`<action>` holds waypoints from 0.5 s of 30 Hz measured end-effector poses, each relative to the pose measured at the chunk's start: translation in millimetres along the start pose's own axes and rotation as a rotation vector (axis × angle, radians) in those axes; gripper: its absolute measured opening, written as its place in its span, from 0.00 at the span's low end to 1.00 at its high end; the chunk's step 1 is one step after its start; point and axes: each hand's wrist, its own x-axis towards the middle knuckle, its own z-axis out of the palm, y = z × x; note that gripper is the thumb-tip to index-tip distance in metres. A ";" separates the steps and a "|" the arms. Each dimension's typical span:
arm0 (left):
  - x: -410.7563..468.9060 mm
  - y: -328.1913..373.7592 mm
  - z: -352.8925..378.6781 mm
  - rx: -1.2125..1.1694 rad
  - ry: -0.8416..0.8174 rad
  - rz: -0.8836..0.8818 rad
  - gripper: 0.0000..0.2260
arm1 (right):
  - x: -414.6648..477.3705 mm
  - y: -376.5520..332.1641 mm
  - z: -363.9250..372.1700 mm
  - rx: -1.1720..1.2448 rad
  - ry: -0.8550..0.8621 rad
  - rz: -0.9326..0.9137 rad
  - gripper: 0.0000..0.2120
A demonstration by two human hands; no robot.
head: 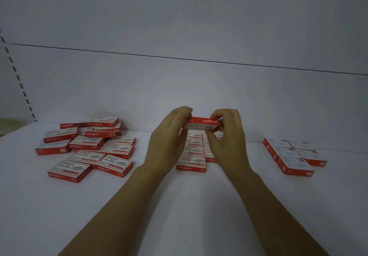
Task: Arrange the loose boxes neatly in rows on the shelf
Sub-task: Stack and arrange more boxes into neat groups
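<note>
Both hands pinch one red staple box (201,124) by its short ends, left hand (169,136) on the left end, right hand (225,136) on the right, fingers closed on it; it hangs tilted in the air with the logo side toward the camera, probably so it can be squared up before going down. It sits right above the half-built rows (194,156) at shelf centre, likely its destination. The loose pile (87,148) waits to the left on the shelf (179,206), a finished block (292,156) well apart on the right.
</note>
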 end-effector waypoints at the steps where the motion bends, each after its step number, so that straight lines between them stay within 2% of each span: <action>1: 0.0 0.0 -0.1 0.034 0.037 0.014 0.18 | -1.2 -3.1 0.1 -0.019 0.042 -0.055 0.11; 5: 1.1 1.8 -2.5 0.081 0.116 0.017 0.16 | -2.2 -8.5 -0.3 -0.095 0.091 -0.180 0.10; 9: 3.7 -0.2 -4.4 0.070 0.085 0.021 0.17 | 1.1 -2.7 -5.2 -0.063 -0.028 -0.102 0.14; 11: 6.6 -2.2 -5.6 -0.021 0.013 -0.105 0.18 | 5.9 2.0 -8.6 -0.040 -0.114 -0.009 0.18; 15: 10.7 -9.7 -5.7 -0.340 -0.247 -0.515 0.17 | 13.2 17.0 -17.2 0.150 -0.335 0.303 0.21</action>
